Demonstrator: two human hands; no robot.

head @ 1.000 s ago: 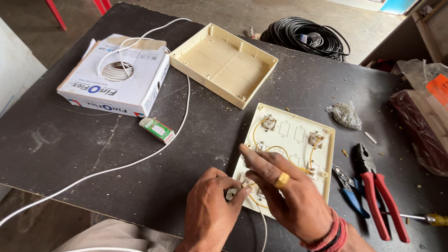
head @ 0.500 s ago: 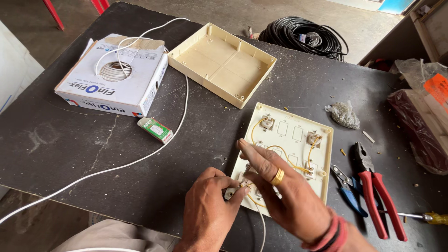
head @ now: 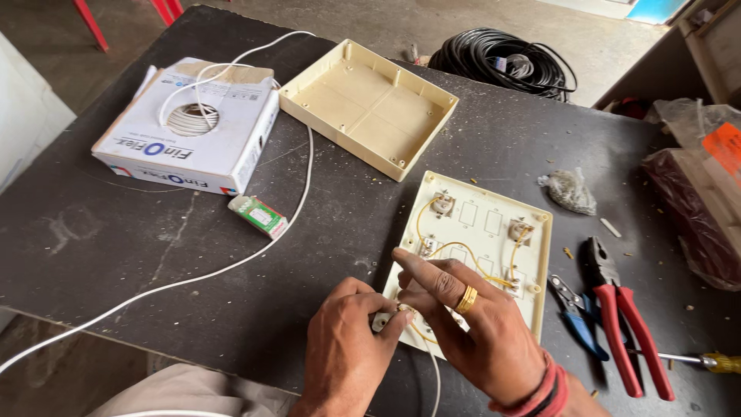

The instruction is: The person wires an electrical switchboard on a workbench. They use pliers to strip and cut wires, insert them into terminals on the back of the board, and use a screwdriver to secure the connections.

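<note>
Cream switch plate [head: 494, 224], yellow wires [head: 463, 255], red-handled pliers [head: 629, 324]

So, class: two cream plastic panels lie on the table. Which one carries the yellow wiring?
The flat cream panel beside both hands, with small fittings and yellow wires. The deeper cream tray by the cable box is bare.

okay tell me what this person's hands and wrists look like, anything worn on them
Both hands are bare, with no gloves and no sleeves in view. The right hand wears a broad gold-coloured ring on one finger, and a stack of red bands with a dark one among them circles its wrist. The left hand shows no ring or band in this view.
</note>
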